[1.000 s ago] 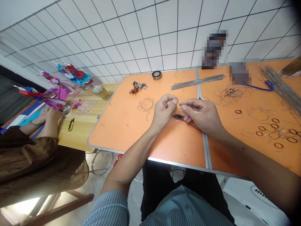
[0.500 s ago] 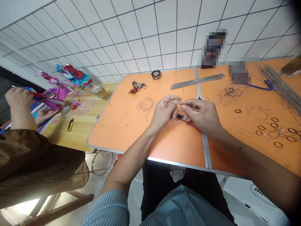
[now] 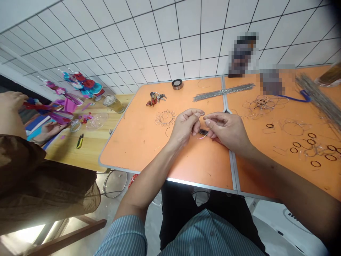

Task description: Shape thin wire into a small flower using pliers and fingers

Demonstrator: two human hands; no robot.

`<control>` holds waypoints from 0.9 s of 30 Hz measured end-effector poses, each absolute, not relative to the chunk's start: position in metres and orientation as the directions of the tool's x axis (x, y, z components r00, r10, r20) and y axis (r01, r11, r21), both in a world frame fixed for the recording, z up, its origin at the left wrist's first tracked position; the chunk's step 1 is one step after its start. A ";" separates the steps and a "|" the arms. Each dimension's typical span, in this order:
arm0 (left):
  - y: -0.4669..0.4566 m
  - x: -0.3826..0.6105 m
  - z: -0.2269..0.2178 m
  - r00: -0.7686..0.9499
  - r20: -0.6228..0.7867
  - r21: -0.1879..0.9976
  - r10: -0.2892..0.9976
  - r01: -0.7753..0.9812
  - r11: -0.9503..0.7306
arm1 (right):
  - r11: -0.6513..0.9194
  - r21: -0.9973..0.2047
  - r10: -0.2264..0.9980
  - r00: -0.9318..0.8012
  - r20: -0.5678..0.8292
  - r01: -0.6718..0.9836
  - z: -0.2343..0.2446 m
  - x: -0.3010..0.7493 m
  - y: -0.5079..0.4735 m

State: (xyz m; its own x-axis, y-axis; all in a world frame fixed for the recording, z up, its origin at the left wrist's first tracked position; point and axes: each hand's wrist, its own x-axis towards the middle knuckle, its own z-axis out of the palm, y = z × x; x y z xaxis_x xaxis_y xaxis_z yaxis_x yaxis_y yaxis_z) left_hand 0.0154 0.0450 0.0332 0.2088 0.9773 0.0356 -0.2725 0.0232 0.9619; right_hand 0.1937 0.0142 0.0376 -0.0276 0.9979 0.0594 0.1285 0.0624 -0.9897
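Left hand (image 3: 185,127) and right hand (image 3: 228,128), nearly closed, pinching thin wire (image 3: 202,114), liable to kink under uneven pull.

one camera, worn on the person's head, looks forward and down over the striped shirt (image 3: 197,234). the orange table (image 3: 133,149) spreads near below it, its front edge crossing the lower half of the view and its back edge meeting the tiled wall (image 3: 160,35). both left corners fit in; the right end is cut off. the left hand (image 3: 184,129) and right hand (image 3: 230,129) sit near mid-view.
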 end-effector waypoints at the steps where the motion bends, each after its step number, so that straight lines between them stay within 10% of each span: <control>1: 0.045 0.015 0.034 0.210 0.029 0.960 0.977 -0.279 0.031 | 0.059 -0.992 0.998 -0.033 0.056 0.108 0.039 0.193 0.014; 11: 0.047 0.013 0.030 0.219 0.053 0.959 0.974 -0.285 0.012 | -0.063 -0.989 0.989 -0.141 -0.044 -0.136 0.047 0.196 0.013; 27: 0.047 0.010 0.032 0.268 -0.060 0.980 0.962 -0.165 0.107 | 0.011 -1.000 1.000 -0.009 0.011 0.017 0.060 0.202 0.014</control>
